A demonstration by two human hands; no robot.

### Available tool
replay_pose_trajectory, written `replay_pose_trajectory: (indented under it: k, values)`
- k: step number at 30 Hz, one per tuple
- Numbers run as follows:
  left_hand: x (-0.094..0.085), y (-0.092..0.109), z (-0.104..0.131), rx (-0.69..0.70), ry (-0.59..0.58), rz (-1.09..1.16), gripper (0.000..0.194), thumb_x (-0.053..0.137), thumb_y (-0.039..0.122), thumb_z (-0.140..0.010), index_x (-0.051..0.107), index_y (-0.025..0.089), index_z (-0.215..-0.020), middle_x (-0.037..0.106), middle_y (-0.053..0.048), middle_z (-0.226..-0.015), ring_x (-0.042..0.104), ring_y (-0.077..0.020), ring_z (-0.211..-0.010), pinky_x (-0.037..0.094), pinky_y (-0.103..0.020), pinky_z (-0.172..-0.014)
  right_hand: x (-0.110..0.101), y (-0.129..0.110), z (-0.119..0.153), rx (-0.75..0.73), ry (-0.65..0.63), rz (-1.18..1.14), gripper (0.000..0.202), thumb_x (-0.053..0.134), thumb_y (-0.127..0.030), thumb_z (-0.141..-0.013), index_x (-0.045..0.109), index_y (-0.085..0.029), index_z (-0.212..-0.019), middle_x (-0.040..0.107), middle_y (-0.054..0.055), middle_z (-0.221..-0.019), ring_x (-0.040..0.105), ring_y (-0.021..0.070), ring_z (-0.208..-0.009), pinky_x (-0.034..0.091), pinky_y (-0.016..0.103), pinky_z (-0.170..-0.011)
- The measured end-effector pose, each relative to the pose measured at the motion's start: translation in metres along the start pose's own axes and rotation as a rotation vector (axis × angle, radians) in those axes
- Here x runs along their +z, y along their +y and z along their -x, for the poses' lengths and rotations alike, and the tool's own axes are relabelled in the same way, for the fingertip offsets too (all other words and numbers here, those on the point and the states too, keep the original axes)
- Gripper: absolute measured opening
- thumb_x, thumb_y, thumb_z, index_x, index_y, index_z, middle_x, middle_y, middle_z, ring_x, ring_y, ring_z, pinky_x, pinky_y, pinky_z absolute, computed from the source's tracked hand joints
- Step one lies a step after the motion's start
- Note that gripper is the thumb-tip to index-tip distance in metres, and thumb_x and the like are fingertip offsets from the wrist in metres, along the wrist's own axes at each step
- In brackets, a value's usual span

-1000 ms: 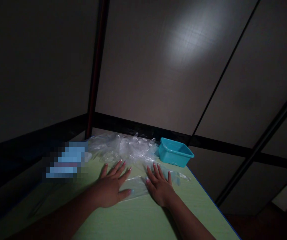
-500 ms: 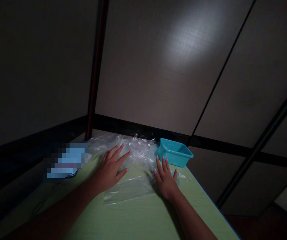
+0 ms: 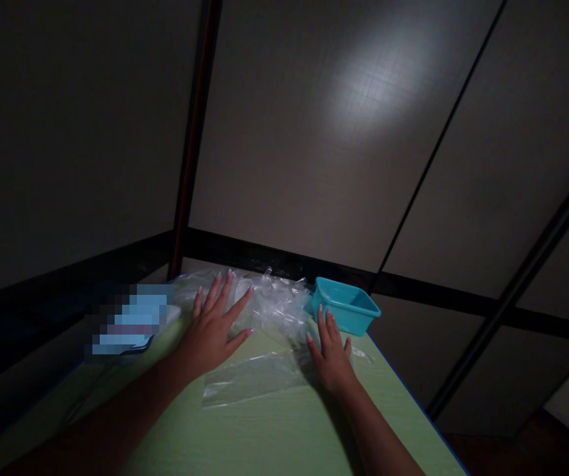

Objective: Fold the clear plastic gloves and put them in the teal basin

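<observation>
My left hand (image 3: 215, 330) is open, fingers spread, over the left part of a crumpled heap of clear plastic bags (image 3: 277, 297). Its fingers hold nothing. One clear plastic bag (image 3: 254, 380) lies flattened on the green table (image 3: 244, 439), between my two hands and nearer to me. My right hand (image 3: 332, 360) is also open, above the right end of that flat bag. Its fingertips point at the turquoise plastic basket (image 3: 346, 307), just in front of it. I cannot tell whether the fingertips touch the basket or the bag.
A pixelated light-blue object (image 3: 133, 324) sits at the table's left side. Behind the table rise dark cabinet panels (image 3: 289, 145) with a black band. The table's blue right edge (image 3: 413, 396) runs down toward me.
My left hand has shifted slightly left and forward, with its fingers spread wider. My right hand has barely moved, its fingers a little closer together. The bags and basket stay in place.
</observation>
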State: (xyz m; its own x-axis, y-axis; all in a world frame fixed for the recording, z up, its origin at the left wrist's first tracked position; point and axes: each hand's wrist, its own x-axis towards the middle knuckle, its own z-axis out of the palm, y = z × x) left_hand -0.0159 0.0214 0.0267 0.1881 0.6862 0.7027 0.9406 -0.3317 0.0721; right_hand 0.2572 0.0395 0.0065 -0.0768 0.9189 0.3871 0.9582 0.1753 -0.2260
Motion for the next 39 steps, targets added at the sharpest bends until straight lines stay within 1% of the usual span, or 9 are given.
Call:
replay_pose_trajectory:
  k: [4, 7, 14, 20, 24, 26, 28, 33, 39]
  values:
    - [0.013, -0.008, 0.011, 0.088, -0.362, 0.101, 0.068, 0.031, 0.059, -0.085, 0.011, 0.025, -0.142, 0.004, -0.004, -0.148, 0.002, -0.0265, -0.135, 0.011, -0.052, -0.104, 0.005, 0.003, -0.001, 0.033, -0.04, 0.047, 0.056, 0.018, -0.045, -0.091, -0.009, -0.033, -0.139, -0.001, -0.001, -0.148, 0.0, 0.0211, -0.135, 0.014, 0.062, -0.098]
    - [0.019, -0.012, 0.019, 0.057, -0.518, 0.129, 0.071, 0.022, 0.064, -0.084, 0.012, 0.023, -0.141, 0.004, -0.005, -0.147, 0.004, -0.0257, -0.135, 0.008, -0.054, -0.104, 0.008, 0.004, -0.001, 0.039, -0.062, 0.063, 0.054, 0.015, -0.045, -0.091, -0.008, -0.033, -0.138, -0.001, -0.002, -0.148, 0.001, 0.0216, -0.135, 0.013, 0.063, -0.099]
    - [0.015, -0.011, 0.02, 0.029, -0.531, 0.091, 0.073, 0.02, 0.065, -0.084, 0.015, 0.02, -0.141, 0.002, -0.005, -0.146, 0.003, -0.0254, -0.135, 0.0, -0.055, -0.104, 0.006, 0.0, 0.001, 0.055, -0.101, 0.073, 0.055, 0.015, -0.048, -0.091, -0.007, -0.032, -0.139, -0.003, -0.001, -0.148, -0.001, 0.0223, -0.135, 0.012, 0.063, -0.099]
    - [0.02, -0.012, 0.021, 0.029, -0.491, 0.06, 0.071, 0.025, 0.064, -0.084, 0.017, 0.022, -0.141, 0.003, -0.004, -0.147, 0.002, -0.0245, -0.135, 0.002, -0.053, -0.105, -0.004, -0.009, 0.008, -0.096, -0.179, -0.022, 0.056, 0.02, -0.051, -0.09, 0.003, -0.033, -0.14, -0.004, 0.0, -0.148, -0.001, 0.0238, -0.135, 0.004, 0.059, -0.102]
    - [0.022, -0.013, 0.022, 0.021, -0.472, 0.052, 0.071, 0.03, 0.063, -0.083, 0.019, 0.023, -0.14, 0.004, -0.004, -0.147, 0.002, -0.0253, -0.135, 0.002, -0.053, -0.105, -0.01, -0.015, 0.014, -0.285, -0.394, -0.092, 0.059, 0.028, -0.053, -0.088, 0.004, -0.036, -0.139, 0.005, -0.001, -0.148, 0.003, 0.0212, -0.135, -0.002, 0.055, -0.103]
    - [0.022, -0.013, 0.022, 0.016, -0.467, 0.055, 0.07, 0.031, 0.062, -0.083, 0.019, 0.023, -0.14, 0.004, -0.005, -0.147, 0.002, -0.0256, -0.135, 0.002, -0.053, -0.105, -0.012, -0.018, 0.015, -0.358, -0.522, -0.118, 0.06, 0.031, -0.056, -0.086, 0.008, -0.037, -0.139, 0.009, 0.0, -0.148, 0.006, 0.0216, -0.135, -0.001, 0.056, -0.103]
    - [0.022, -0.013, 0.022, 0.013, -0.466, 0.061, 0.069, 0.031, 0.061, -0.084, 0.02, 0.023, -0.14, 0.004, -0.006, -0.147, 0.003, -0.0255, -0.135, 0.002, -0.053, -0.105, -0.014, -0.02, 0.016, -0.382, -0.576, -0.126, 0.06, 0.031, -0.057, -0.086, 0.01, -0.038, -0.138, 0.009, 0.0, -0.148, 0.007, 0.0221, -0.135, 0.001, 0.058, -0.102]
    - [0.022, -0.013, 0.022, 0.009, -0.468, 0.072, 0.068, 0.031, 0.06, -0.084, 0.021, 0.024, -0.14, 0.003, -0.007, -0.147, 0.005, -0.0271, -0.135, 0.001, -0.057, -0.103, -0.016, -0.023, 0.017, -0.367, -0.568, -0.094, 0.061, 0.032, -0.059, -0.085, 0.01, -0.038, -0.138, 0.009, 0.001, -0.147, 0.007, 0.0228, -0.135, -0.003, 0.058, -0.101]
    - [0.013, -0.006, 0.02, 0.032, -0.51, 0.111, 0.066, 0.032, 0.063, -0.083, 0.016, 0.032, -0.14, -0.001, -0.006, -0.147, -0.002, -0.0298, -0.134, -0.001, -0.062, -0.099, -0.017, -0.025, 0.02, -0.372, -0.52, -0.06, 0.062, 0.03, -0.061, -0.084, 0.009, -0.04, -0.138, 0.01, 0.0, -0.147, 0.008, 0.0242, -0.135, -0.01, 0.061, -0.098]
